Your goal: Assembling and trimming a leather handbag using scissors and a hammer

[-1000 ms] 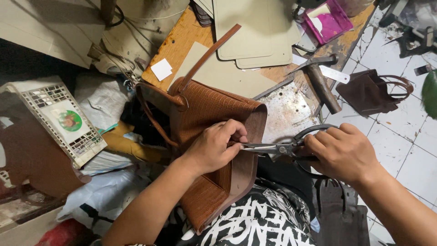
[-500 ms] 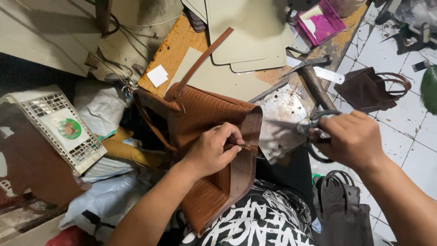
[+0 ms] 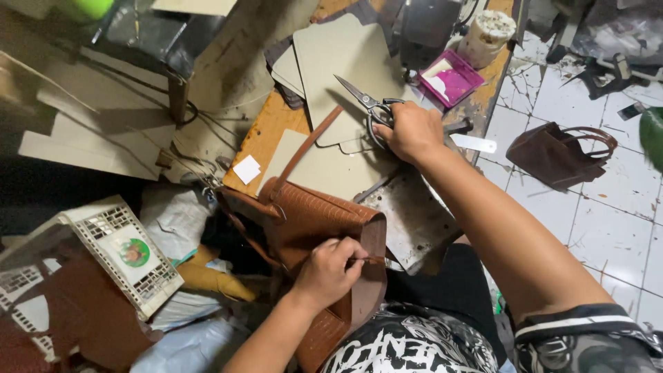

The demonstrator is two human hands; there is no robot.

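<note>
Brown textured leather fills the left hand (image 3: 330, 271), which pinches the open top edge of the handbag (image 3: 314, 228) resting upright in the person's lap, fingers closed on the rim and a thin strip there. The right hand (image 3: 412, 129) is stretched well away from the bag, closed around the handles of the scissors (image 3: 366, 103), blades pointing up-left over the grey card pieces (image 3: 338, 69) on the tabletop (image 3: 266, 135). The bag looks largely assembled (body stitched, long strap attached), so by my judgement only trimming or finishing at the rim remains. A second, darker bag (image 3: 559, 153) sits on the tiled floor.
</note>
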